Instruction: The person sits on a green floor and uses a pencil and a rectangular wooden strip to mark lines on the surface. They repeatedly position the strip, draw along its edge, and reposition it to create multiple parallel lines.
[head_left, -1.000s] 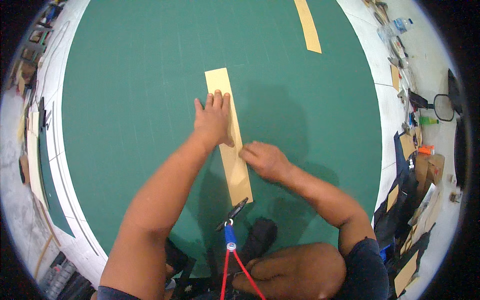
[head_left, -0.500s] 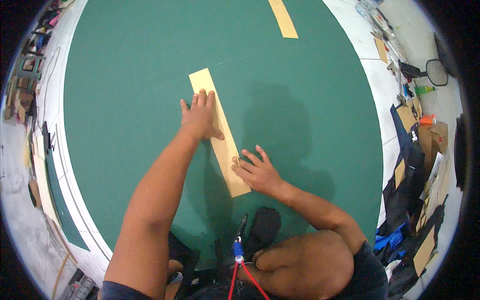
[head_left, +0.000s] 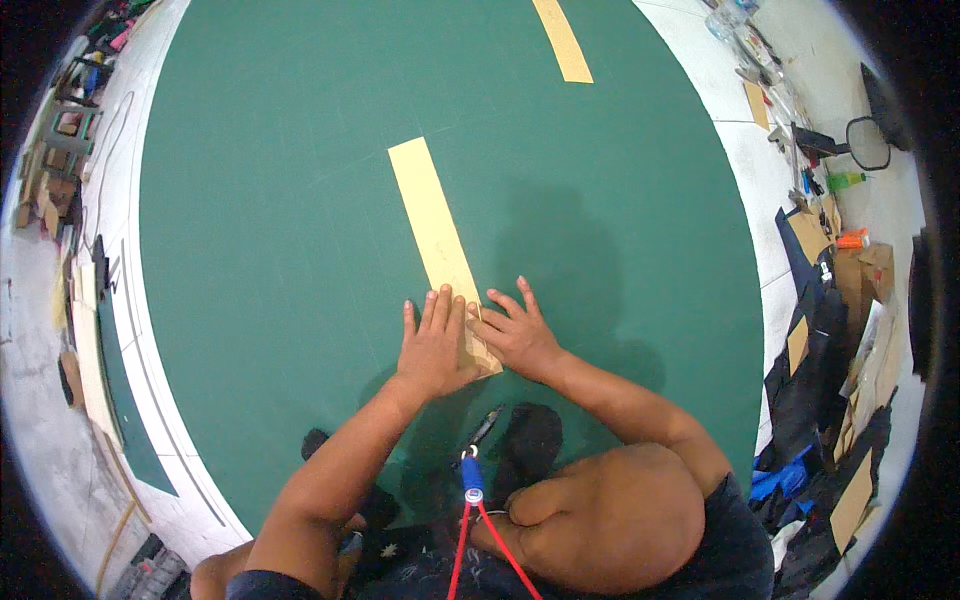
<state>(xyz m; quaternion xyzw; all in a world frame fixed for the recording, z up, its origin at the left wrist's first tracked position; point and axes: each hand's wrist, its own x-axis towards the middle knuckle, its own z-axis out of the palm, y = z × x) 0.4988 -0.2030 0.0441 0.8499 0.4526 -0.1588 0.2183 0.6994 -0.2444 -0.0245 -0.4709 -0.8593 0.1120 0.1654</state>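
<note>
A long, narrow yellow card strip (head_left: pixel 430 210) lies at a slant on a large green sheet (head_left: pixel 270 220) spread over the floor. My left hand (head_left: pixel 435 345) rests flat across the near part of the strip, its fingers stretched out. Beside the strip's right edge, my right hand (head_left: pixel 518 335) pinches a thin yellow stick (head_left: pixel 479 313), perhaps a pencil, while its other fingers stand apart. Only a short piece of that stick shows. The strip's near right corner peeks out between both hands.
A second yellow strip (head_left: pixel 565 45) lies farther off on the sheet. Dark cloth (head_left: pixel 795 350), card pieces, an orange object (head_left: pixel 853 239) and a round-framed mirror-like thing (head_left: pixel 868 143) line the right side. Assorted clutter sits left. A red cord (head_left: pixel 458 550) hangs before me.
My left hand has slid from the middle of the strip toward its near end, close to my right hand. My right hand has stayed at nearly the same spot on the strip's edge.
</note>
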